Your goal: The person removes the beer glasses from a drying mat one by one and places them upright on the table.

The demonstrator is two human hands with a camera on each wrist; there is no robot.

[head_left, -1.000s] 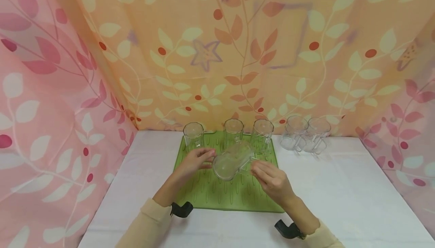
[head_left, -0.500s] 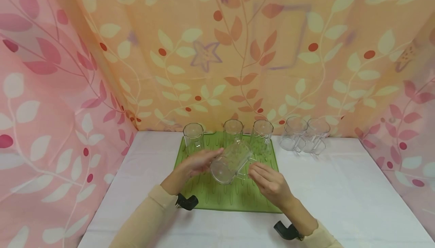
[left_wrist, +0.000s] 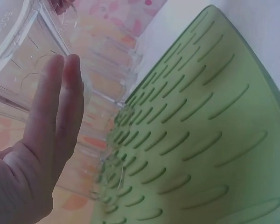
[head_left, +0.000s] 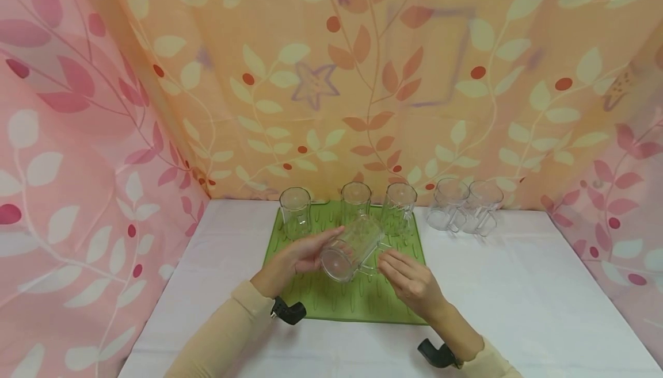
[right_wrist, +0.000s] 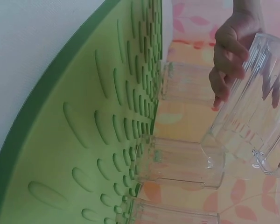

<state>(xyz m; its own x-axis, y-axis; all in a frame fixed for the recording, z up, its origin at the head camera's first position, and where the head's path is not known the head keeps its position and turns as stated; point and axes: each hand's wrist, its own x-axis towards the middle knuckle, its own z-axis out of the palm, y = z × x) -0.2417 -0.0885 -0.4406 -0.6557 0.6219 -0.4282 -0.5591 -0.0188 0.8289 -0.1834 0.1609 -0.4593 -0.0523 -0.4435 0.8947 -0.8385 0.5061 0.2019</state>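
Over the mat, a clear glass mug is held tilted, one round end facing down and toward the person. My right hand pinches its handle from the right. On the other side, my left hand supports the glass wall; in the left wrist view two straight fingers lie against it. A printed marking shows on the mug there. Below lies the green ribbed drying mat. Along its back edge stand three glass mugs: a left one, a middle one and a right one.
Two more glass mugs, one beside the other, stand on the white tablecloth right of the mat. A patterned orange cloth rises behind the mugs, and a pink cloth borders the left side.
My left hand has moved right and come against the held mug. The mug has turned slightly in the right hand, its near end shifting left and down. The standing mugs have not moved.
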